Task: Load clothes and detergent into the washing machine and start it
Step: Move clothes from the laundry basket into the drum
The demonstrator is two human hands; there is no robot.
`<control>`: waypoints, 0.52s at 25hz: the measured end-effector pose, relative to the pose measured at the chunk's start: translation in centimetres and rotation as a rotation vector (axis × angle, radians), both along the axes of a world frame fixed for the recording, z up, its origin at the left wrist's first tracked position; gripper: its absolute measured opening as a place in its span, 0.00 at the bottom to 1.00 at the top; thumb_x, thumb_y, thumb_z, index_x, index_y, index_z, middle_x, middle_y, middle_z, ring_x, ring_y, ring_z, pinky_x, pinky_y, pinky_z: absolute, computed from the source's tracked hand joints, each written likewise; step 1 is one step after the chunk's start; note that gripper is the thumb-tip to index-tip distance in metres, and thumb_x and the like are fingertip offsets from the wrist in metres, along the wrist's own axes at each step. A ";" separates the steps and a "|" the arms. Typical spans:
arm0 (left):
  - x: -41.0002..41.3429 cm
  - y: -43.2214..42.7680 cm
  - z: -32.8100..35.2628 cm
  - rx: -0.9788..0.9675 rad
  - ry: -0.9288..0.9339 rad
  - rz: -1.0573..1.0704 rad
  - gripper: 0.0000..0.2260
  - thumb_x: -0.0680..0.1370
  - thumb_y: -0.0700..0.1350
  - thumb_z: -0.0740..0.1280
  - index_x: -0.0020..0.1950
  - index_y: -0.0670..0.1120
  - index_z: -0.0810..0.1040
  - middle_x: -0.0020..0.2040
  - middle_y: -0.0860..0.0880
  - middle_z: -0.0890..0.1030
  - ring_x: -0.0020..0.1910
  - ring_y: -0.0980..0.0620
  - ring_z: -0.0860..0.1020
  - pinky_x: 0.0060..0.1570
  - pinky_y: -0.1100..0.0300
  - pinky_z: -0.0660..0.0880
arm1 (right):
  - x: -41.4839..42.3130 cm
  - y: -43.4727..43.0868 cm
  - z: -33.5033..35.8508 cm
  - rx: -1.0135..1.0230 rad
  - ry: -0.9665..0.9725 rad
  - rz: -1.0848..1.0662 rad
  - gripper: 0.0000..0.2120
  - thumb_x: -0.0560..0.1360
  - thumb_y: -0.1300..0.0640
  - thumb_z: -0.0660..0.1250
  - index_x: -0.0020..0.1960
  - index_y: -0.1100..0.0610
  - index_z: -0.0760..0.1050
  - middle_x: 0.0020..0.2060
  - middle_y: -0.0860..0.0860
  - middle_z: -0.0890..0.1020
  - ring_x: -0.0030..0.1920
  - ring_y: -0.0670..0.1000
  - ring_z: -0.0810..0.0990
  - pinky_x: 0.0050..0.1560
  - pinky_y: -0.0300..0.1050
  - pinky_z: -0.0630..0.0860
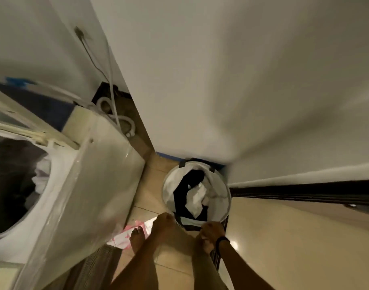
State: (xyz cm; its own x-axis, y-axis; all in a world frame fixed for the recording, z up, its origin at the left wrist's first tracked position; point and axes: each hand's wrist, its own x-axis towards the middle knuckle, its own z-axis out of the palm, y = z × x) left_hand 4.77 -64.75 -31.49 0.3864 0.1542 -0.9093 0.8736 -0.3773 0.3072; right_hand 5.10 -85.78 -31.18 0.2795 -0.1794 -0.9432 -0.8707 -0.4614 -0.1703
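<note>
Ok, both hands are down at the near rim of the laundry basket [225, 191]. The right hand [212, 229] (black wristband [222, 242]) has its fingers curled over the rim, gripping it. The left hand [163, 225] touches the rim edge but is too blurred to tell its grip. The clothes [197, 197], black and white, lie piled inside the basket, which sits on the tiled floor [284, 237] in the wall corner. A bare foot [137, 237] stands on a pink-and-white cloth [121, 237] just left of it. The top-loading washing machine [85, 174] is further left with its lid up and a white garment [41, 174] in the drum. White hoses [116, 114] run behind it.
</note>
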 end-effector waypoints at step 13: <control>5.6 -8.3 -31.8 -0.208 0.006 0.550 0.07 0.79 0.37 0.66 0.56 0.45 0.77 0.47 0.41 0.82 0.43 0.44 0.81 0.43 0.52 0.79 | 10.1 -0.6 -39.1 -0.233 -0.159 0.102 0.29 0.79 0.44 0.62 0.71 0.63 0.67 0.69 0.60 0.72 0.68 0.60 0.72 0.68 0.51 0.70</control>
